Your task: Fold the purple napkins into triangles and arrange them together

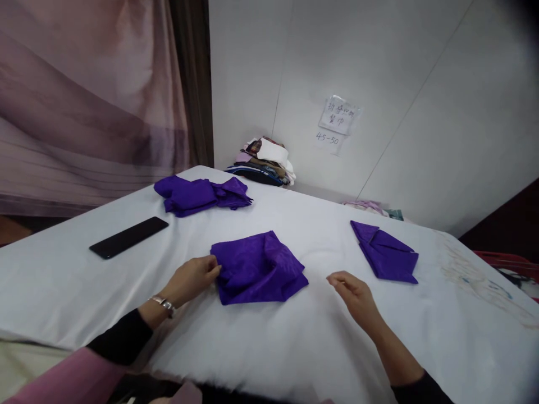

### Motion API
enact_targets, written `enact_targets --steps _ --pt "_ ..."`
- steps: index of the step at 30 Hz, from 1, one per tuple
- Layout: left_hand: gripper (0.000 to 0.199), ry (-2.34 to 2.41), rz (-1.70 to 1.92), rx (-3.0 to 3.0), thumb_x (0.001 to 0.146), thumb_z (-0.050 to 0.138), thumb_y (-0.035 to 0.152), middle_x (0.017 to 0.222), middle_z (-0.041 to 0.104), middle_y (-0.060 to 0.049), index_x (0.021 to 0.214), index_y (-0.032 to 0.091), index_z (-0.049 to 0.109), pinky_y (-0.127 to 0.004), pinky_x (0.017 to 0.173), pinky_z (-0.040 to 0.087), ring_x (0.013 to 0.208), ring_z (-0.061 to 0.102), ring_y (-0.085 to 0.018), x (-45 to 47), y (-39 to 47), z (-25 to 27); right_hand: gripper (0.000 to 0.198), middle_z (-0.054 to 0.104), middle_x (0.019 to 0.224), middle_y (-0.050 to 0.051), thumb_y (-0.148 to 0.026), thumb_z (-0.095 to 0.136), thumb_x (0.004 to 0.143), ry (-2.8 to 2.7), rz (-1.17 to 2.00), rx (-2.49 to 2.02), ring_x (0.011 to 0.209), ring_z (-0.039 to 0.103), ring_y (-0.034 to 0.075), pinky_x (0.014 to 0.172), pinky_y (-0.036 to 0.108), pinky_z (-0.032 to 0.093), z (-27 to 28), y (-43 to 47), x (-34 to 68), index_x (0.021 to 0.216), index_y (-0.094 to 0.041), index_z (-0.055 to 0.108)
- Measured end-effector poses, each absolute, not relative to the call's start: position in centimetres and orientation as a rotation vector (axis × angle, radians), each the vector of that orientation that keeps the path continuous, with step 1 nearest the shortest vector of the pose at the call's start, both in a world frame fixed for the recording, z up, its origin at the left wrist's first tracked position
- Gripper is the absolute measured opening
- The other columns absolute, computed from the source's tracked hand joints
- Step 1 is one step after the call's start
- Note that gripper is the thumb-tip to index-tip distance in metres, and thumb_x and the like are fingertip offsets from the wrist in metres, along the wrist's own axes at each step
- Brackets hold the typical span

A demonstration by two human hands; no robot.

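A loosely folded purple cloth napkin [256,269] lies on the white-covered table in front of me, with a raised wrinkle on its right half. At its left edge my left hand [201,275] pinches the fabric between thumb and fingers. Off to the right of the same napkin, my right hand [351,294] hovers apart from it, fingers curled together and nothing visible in them. Farther right lies another purple napkin [389,255], folded into a flat pointed shape. A crumpled heap of purple cloth [197,195] rests at the far left.
A black phone [129,237] lies on the white tablecloth [177,331] at the left. Beyond the table's far edge stands a pile of folded clothes [265,161]. Handwritten paper signs [339,116] hang on the wall. A pinkish curtain [92,101] borders the left side.
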State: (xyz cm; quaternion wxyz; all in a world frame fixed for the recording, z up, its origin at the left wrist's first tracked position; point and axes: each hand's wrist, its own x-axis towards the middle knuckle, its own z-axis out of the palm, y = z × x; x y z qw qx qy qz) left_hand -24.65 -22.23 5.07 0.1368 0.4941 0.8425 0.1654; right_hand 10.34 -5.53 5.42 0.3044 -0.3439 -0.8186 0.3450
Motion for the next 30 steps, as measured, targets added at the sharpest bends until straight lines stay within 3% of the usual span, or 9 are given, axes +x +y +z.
enact_targets --steps 5,7,9,12,16,22,30 --pt "0.021 2.505 0.411 1.456 0.082 0.042 0.035 0.066 0.061 0.0 0.068 0.021 0.05 -0.026 0.056 0.03 0.064 0.055 -0.016 -24.4 -22.0 5.4 0.037 0.06 0.117 0.008 -0.039 0.049 0.084 -2.381 0.82 -0.871 0.102 0.057 0.021 0.079 0.032 0.048 4.4 -3.8 4.7 0.114 -0.019 0.058" --pt "0.022 2.51 0.423 1.465 0.082 0.042 0.036 0.066 0.061 0.0 0.068 0.021 0.05 -0.026 0.056 0.03 0.064 0.055 -0.016 -24.2 -22.2 5.7 0.043 0.059 0.117 0.012 -0.036 0.051 0.083 -2.46 0.696 -0.922 0.106 0.055 0.025 0.083 0.036 0.045 3.6 -2.8 2.7 0.118 -0.013 0.056" --pt "0.023 2.517 0.43 1.46 0.083 0.041 0.037 0.066 0.061 0.0 0.067 0.021 0.049 -0.026 0.056 0.03 0.063 0.055 -0.016 -24.1 -22.6 5.8 0.039 0.064 0.106 0.013 -0.032 0.055 0.079 -2.51 0.626 -0.944 0.1 0.058 0.028 0.083 0.038 0.044 3.0 -2.2 1.2 0.112 -0.01 0.06" --pt "0.026 2.536 0.418 1.443 0.084 0.039 0.038 0.067 0.061 -0.001 0.067 0.021 0.049 -0.026 0.056 0.03 0.063 0.054 -0.016 -24.3 -23.1 5.8 0.021 0.068 0.087 0.007 -0.022 0.06 0.073 -2.53 0.654 -0.911 0.084 0.061 0.024 0.076 0.034 0.045 2.3 -2.0 0.2 0.091 -0.016 0.068" --pt "0.028 2.557 0.411 1.415 0.084 0.037 0.039 0.068 0.062 -0.002 0.067 0.021 0.049 -0.026 0.056 0.03 0.064 0.055 -0.018 -24.9 -23.6 5.5 0.01 0.067 0.071 0.001 -0.019 0.057 0.071 -2.282 0.898 -0.869 0.07 0.059 0.017 0.066 0.027 0.043 2.7 -1.7 1.0 0.07 -0.019 0.067" --pt "0.027 2.597 0.465 1.355 0.083 0.037 0.038 0.067 0.062 -0.002 0.067 0.021 0.05 -0.026 0.055 0.031 0.064 0.056 -0.018 -25.3 -23.5 5.8 0.021 0.057 0.055 -0.001 -0.037 0.058 0.074 -1.926 1.102 -0.928 0.052 0.051 0.014 0.05 0.026 0.04 6.2 -1.7 6.2 0.074 -0.016 0.061" --pt "0.031 2.559 0.703 1.461 0.086 0.035 0.045 0.069 0.063 0.0 0.075 0.022 0.052 -0.027 0.057 0.037 0.064 0.057 -0.017 -24.4 -22.6 6.3 0.02 0.057 0.066 0.0 -0.037 0.068 0.073 -1.675 1.407 -0.881 0.059 0.05 0.012 0.058 0.026 0.041 7.8 -6.6 11.4 0.077 -0.018 0.063"
